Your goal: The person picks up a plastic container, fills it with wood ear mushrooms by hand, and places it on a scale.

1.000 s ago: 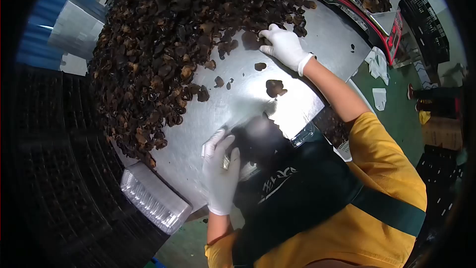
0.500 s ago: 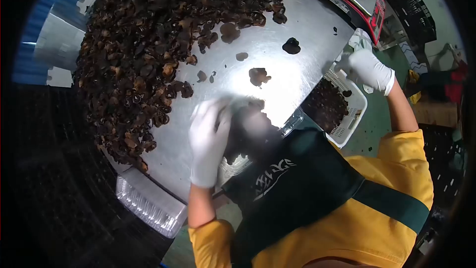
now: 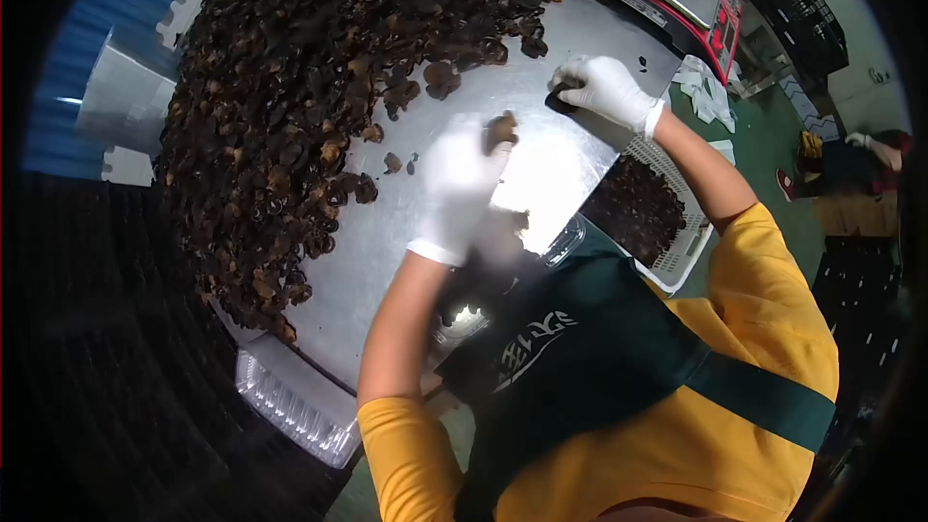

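**Soft, light bits: pinch the middle**

Near my apron there's a clear plastic tub. Past it, my left hand, blurry, pinches a brown piece; my right hand has narrow fingers round a dark piece at the metal table. From my remote seat, they look light, bendy, maybe slippery. I'd avoid the thin rims, could tear. Big pile beyond.
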Available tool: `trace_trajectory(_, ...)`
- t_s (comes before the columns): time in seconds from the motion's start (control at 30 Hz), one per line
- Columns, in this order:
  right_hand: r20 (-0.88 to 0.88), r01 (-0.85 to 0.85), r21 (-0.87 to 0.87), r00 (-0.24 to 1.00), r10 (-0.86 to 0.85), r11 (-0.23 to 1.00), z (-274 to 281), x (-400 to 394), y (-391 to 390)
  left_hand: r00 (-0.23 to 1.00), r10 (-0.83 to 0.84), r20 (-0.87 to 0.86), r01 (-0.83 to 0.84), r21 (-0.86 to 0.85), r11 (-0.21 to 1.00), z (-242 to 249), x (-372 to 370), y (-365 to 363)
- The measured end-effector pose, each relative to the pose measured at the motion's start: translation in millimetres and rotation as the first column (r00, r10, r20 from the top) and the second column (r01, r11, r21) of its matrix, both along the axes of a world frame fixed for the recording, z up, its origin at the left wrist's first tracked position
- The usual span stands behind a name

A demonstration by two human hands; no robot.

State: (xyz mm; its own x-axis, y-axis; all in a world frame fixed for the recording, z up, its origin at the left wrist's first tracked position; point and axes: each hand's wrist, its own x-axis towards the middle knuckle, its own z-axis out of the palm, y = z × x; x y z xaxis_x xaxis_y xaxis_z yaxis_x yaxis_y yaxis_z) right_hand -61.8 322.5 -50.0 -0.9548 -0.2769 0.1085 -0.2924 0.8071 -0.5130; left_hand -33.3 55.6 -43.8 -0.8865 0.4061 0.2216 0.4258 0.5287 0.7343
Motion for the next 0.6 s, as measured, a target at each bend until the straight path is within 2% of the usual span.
trace_trajectory(0.03, 0.003, 0.055, -0.028, 0.999, -0.055, 0.998, 11, 0, -1, 0.977, -0.156, -0.143, 0.177, 0.143, 0.974, 11, 22, 16)
trace_trajectory(0.1, 0.113, 0.168, -0.079, 0.981, -0.158, 0.983, 33, 1, -5, 0.937, -0.349, 0.037, 0.346, 0.060, 0.936, 40, 59, 37)
trace_trajectory(0.13, 0.121, 0.147, -0.135, 0.984, -0.131, 0.980, 40, 3, -4, 0.899, -0.410, -0.151, 0.429, 0.121, 0.895, 40, 69, 43)
trace_trajectory(0.17, 0.137, 0.132, -0.194, 0.985, -0.107, 0.972, 44, 7, -5, 0.882, -0.464, -0.082, 0.470, 0.084, 0.879, 42, 79, 36)
trace_trajectory(0.2, 0.219, 0.132, -0.278, 0.973, -0.071, 0.951, 46, 13, -8, 0.919, -0.372, -0.128, 0.377, 0.008, 0.926, 44, 82, 20)
trace_trajectory(0.23, 0.212, 0.073, -0.280, 0.977, -0.012, 0.957, 53, 25, -15, 0.941, -0.290, -0.177, 0.283, -0.064, 0.957, 45, 86, 0)
trace_trajectory(0.27, 0.248, 0.018, -0.346, 0.966, 0.073, 0.938, 51, 38, -22, 0.993, -0.103, 0.058, 0.100, 0.054, 0.993, 51, 88, -20)
trace_trajectory(0.3, 0.269, -0.033, -0.413, 0.950, 0.157, 0.910, 51, 52, -31, 0.952, 0.069, 0.298, -0.109, 0.122, 0.986, 55, 89, -41)
trace_trajectory(0.33, 0.402, 0.034, -0.547, 0.887, 0.228, 0.836, 56, 69, -46, 0.933, 0.227, 0.279, -0.278, 0.161, 0.947, 42, 92, -66)
trace_trajectory(0.37, 0.536, 0.105, -0.521, 0.813, 0.229, 0.847, 50, 81, -55, 0.886, 0.381, 0.263, -0.437, 0.204, 0.876, 27, 101, -83)
trace_trajectory(0.43, 0.283, -0.203, -0.306, 0.913, 0.293, 0.930, 36, 92, -74, 0.872, 0.442, 0.210, -0.479, 0.181, 0.859, 20, 123, -86)
trace_trajectory(0.47, 0.240, -0.235, -0.261, 0.924, 0.299, 0.936, 26, 93, -80, 0.856, 0.494, 0.153, -0.515, 0.158, 0.843, 20, 134, -88)
trace_trajectory(0.5, 0.197, -0.266, -0.215, 0.931, 0.308, 0.940, 17, 93, -85, 0.903, 0.416, 0.105, -0.410, -0.071, 0.909, 22, 143, -91)
trace_trajectory(0.57, 0.155, -0.302, -0.206, 0.929, 0.335, 0.931, 16, 90, -90, 0.961, 0.273, -0.042, -0.275, -0.236, 0.932, 14, 153, -80)
trace_trajectory(0.6, 0.126, -0.302, -0.149, 0.938, 0.321, 0.941, 22, 88, -94, 0.959, 0.278, -0.045, -0.281, -0.230, 0.932, 7, 156, -79)
